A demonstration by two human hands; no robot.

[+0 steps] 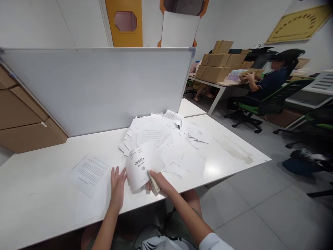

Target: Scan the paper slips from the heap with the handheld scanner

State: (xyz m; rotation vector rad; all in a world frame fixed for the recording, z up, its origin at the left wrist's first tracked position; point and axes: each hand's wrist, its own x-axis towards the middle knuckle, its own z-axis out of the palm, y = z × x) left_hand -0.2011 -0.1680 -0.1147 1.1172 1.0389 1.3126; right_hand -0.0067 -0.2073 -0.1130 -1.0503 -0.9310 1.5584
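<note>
On desk (39, 194) | right hand (158, 181) grip closed on slip (140, 166) | left hand (117, 184) open, empty

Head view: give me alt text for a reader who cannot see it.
The right hand grips a curled white sheet over a white table, the left hand open beside it. A loose paper pile lies behind, before a whiteboard divider.

A white upright partition board (99, 86) stands beyond the grip; stacked brown cardboard boxes (217, 66) sit far up-right of it.
</note>
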